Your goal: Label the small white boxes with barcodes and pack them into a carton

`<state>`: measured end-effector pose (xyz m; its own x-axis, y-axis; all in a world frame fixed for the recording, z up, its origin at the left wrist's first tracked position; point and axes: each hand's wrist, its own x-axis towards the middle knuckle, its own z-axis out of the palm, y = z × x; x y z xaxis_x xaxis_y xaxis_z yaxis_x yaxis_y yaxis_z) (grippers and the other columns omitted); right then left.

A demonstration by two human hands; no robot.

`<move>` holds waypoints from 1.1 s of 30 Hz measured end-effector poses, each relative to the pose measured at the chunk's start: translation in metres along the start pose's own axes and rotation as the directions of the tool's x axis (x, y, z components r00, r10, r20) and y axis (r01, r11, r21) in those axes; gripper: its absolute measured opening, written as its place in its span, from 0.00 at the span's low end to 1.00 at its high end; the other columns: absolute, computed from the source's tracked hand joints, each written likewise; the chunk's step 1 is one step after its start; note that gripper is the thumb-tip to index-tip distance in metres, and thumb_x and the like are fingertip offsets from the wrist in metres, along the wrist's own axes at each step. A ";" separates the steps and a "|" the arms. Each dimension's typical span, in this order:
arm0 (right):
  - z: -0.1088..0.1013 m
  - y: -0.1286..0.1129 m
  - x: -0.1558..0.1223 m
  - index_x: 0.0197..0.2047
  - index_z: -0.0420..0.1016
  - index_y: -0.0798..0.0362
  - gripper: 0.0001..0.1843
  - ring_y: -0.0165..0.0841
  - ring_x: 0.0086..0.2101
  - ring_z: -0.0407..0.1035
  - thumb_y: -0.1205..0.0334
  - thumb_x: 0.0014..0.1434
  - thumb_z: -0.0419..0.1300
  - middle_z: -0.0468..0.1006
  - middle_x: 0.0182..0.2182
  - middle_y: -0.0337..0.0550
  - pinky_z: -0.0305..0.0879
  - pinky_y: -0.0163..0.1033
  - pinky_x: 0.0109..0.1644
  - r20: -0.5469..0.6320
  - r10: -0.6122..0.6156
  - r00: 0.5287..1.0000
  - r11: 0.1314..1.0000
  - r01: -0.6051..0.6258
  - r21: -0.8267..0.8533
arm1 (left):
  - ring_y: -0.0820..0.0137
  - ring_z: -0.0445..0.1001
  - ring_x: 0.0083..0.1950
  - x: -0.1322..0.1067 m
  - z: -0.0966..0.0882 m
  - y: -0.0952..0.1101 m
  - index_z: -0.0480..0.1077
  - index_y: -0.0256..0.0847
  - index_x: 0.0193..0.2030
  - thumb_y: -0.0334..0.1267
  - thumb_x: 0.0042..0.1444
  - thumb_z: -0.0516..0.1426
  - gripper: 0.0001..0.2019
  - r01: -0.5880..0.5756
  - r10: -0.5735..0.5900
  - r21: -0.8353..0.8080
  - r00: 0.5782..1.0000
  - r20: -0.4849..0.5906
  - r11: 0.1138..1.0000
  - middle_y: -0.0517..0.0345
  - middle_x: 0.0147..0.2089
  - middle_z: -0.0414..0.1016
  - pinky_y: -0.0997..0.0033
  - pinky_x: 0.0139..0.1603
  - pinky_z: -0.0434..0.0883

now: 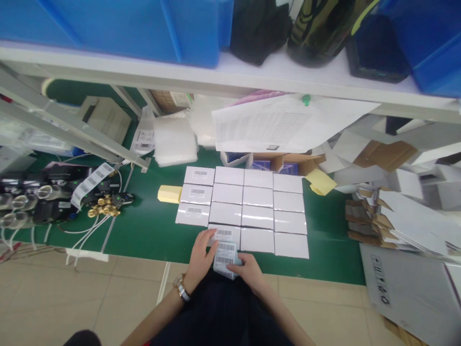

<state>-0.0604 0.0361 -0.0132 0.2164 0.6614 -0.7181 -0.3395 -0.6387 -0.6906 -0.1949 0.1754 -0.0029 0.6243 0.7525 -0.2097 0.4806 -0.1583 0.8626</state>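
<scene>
My right hand (249, 270) grips a strip of barcode labels (225, 259), thumb on top, near the bench's front edge. My left hand (200, 252) rests at the left end of a white box, fingers stretched out; its fingertips touch the box beside a barcode label (224, 233), and its thumb lies close to the strip. Flat white boxes (257, 216) lie in close rows before me. In the left column, several carry barcode labels, such as this labelled box (196, 193); the boxes further right show plain white tops.
Yellow paper (169, 194) lies left of the boxes, black devices with brass fittings (104, 206) further left. Behind stand a stack of clear bags (175, 139) and an open carton (281, 162). Folded cartons (410, 221) are piled right. A shelf (144, 72) with blue bins overhangs the bench.
</scene>
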 end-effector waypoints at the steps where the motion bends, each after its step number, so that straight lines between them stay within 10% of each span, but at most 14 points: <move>1: 0.000 -0.005 0.001 0.38 0.83 0.54 0.16 0.44 0.37 0.77 0.56 0.46 0.69 0.84 0.36 0.45 0.73 0.47 0.46 -0.025 -0.061 0.998 0.998 0.061 0.033 | 0.61 0.76 0.51 0.002 0.000 0.003 0.71 0.40 0.54 0.42 0.61 0.57 0.16 0.091 -0.090 -0.123 0.996 0.014 0.988 0.48 0.51 0.77 0.55 0.56 0.73; 5: 0.003 -0.037 0.018 0.43 0.81 0.53 0.21 0.46 0.43 0.76 0.52 0.48 0.70 0.83 0.41 0.47 0.71 0.49 0.50 -0.097 -0.150 0.984 0.974 0.164 0.156 | 0.67 0.75 0.33 0.020 0.002 0.009 0.73 0.38 0.33 0.47 0.53 0.63 0.13 0.369 -0.323 -0.438 0.929 0.178 0.820 0.56 0.32 0.78 0.68 0.37 0.73; 8: 0.009 -0.058 0.036 0.43 0.79 0.52 0.20 0.43 0.41 0.76 0.51 0.48 0.70 0.83 0.41 0.46 0.72 0.46 0.46 -0.190 -0.179 0.965 0.924 0.231 0.304 | 0.73 0.67 0.26 0.038 0.002 0.013 0.69 0.38 0.24 0.50 0.50 0.65 0.17 0.405 -0.400 -0.449 0.910 0.111 0.796 0.62 0.23 0.71 0.74 0.29 0.65; 14: 0.012 -0.069 0.065 0.34 0.80 0.53 0.16 0.40 0.32 0.75 0.50 0.46 0.69 0.83 0.30 0.44 0.72 0.42 0.37 -0.276 -0.125 0.953 0.941 0.202 0.271 | 0.69 0.72 0.32 0.066 0.000 0.019 0.73 0.38 0.31 0.50 0.46 0.66 0.16 0.400 -0.394 -0.553 0.909 0.137 0.731 0.61 0.28 0.75 0.71 0.35 0.69; 20: 0.009 -0.067 0.082 0.35 0.79 0.54 0.20 0.41 0.33 0.76 0.48 0.44 0.69 0.83 0.32 0.47 0.72 0.43 0.38 -0.361 -0.071 0.930 0.922 0.199 0.331 | 0.71 0.66 0.26 0.085 0.001 0.013 0.70 0.39 0.21 0.52 0.48 0.64 0.18 0.332 -0.329 -0.285 0.943 0.060 0.899 0.63 0.21 0.69 0.73 0.28 0.62; 28: 0.007 -0.068 0.094 0.24 0.75 0.54 0.25 0.36 0.26 0.68 0.39 0.52 0.59 0.78 0.22 0.44 0.60 0.37 0.28 -0.521 -0.096 0.848 0.995 0.080 -0.052 | 0.66 0.73 0.33 0.091 0.002 0.019 0.73 0.40 0.33 0.46 0.57 0.57 0.12 0.257 -0.266 -0.091 0.958 -0.110 0.962 0.58 0.30 0.77 0.67 0.37 0.69; 33: 0.005 -0.077 0.092 0.20 0.73 0.53 0.24 0.34 0.24 0.64 0.42 0.55 0.58 0.74 0.19 0.41 0.56 0.38 0.29 -0.548 -0.179 0.817 0.971 0.055 -0.235 | 0.62 0.73 0.46 0.077 0.003 0.021 0.71 0.39 0.42 0.37 0.63 0.53 0.07 -0.069 0.103 0.177 0.976 -0.190 0.982 0.51 0.43 0.74 0.58 0.50 0.73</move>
<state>-0.0190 0.1485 -0.0254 0.7389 0.4393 -0.5110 -0.1029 -0.6759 -0.7298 -0.1348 0.2284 -0.0019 0.5418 0.8401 -0.0279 0.5378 -0.3210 0.7796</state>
